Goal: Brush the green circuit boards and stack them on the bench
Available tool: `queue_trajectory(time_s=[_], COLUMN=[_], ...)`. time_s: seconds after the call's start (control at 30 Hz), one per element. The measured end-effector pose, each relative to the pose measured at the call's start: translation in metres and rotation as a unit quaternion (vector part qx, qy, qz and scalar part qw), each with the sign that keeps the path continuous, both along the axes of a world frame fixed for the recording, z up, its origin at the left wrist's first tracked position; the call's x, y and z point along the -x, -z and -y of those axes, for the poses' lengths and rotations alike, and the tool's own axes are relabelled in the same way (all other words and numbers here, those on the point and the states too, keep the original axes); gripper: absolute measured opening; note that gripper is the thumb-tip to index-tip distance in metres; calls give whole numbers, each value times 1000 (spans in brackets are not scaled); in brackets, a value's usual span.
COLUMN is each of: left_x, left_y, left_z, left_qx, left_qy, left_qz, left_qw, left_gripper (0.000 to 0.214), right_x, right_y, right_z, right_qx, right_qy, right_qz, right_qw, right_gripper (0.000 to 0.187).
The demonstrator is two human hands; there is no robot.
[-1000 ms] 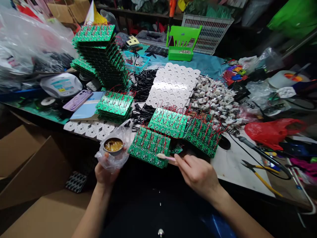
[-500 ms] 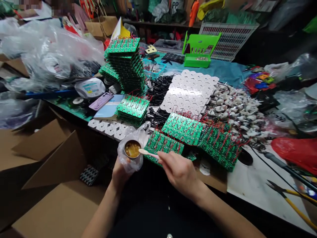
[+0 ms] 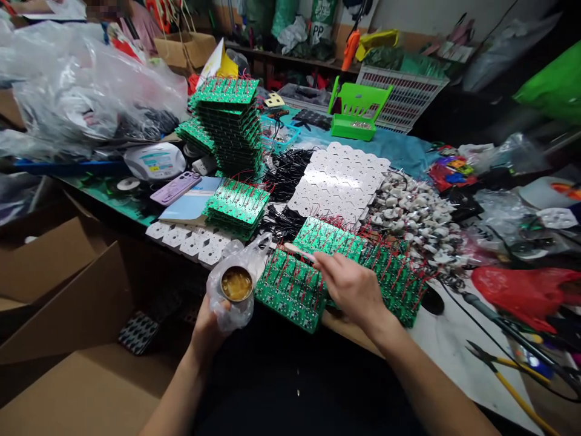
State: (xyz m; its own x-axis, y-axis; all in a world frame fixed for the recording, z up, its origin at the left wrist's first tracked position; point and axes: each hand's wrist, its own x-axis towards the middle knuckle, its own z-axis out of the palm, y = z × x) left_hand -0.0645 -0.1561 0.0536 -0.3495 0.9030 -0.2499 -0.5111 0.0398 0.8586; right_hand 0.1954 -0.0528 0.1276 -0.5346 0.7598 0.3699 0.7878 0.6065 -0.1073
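My left hand (image 3: 209, 327) is closed around a small round tin of yellow-brown paste (image 3: 236, 284) wrapped in a clear plastic bag, held just off the table's near edge. My right hand (image 3: 351, 289) pinches a thin pink stick (image 3: 298, 252) whose tip lies over a green circuit board panel with red wires (image 3: 290, 287). More such panels (image 3: 385, 272) lie to the right of that hand.
A tall stack of green panels (image 3: 227, 121) stands at the back left, with a lower stack (image 3: 236, 206) nearer. White hexagon sheets (image 3: 340, 178), black wires (image 3: 285, 172), a heap of white parts (image 3: 415, 212), yellow-handled cutters (image 3: 508, 378) and cardboard boxes (image 3: 68, 290) surround them.
My right hand lifted the pink stick away from the tin and carried it up and right over the green panel. The tin stayed in my left hand.
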Motion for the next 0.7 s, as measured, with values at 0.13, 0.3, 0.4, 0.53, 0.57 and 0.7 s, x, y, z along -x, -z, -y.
queue_trajectory(time_s=[0.13,0.3,0.4,0.53,0.57,0.7], left_x=[6,15,16,11,10,9], left_y=[12,28,28,24,22,17], left_z=[6,12,11,7,6,5], left_qx=[32,46,64,87,91,110], left_qy=[-15,-6,-6,-39,-42,-48], left_qz=[21,59,62,39,36,38], left_qw=[999,997,996,995,994,992], left_gripper=[76,74,75,76,76,80], right_x=[-9,0,1,-3,-5,-10], right_y=[4,6,6,4,3,-4], right_z=[-28,-36,-50,-85,-92,-93], right_qx=[40,56,44,20,16,-13], right_qy=[49,28,37,106,120,126], right_qz=[113,173,191,204,202,173], right_qw=[992,983,980,973,972,977], right_gripper=[35,37,37,36,36,38])
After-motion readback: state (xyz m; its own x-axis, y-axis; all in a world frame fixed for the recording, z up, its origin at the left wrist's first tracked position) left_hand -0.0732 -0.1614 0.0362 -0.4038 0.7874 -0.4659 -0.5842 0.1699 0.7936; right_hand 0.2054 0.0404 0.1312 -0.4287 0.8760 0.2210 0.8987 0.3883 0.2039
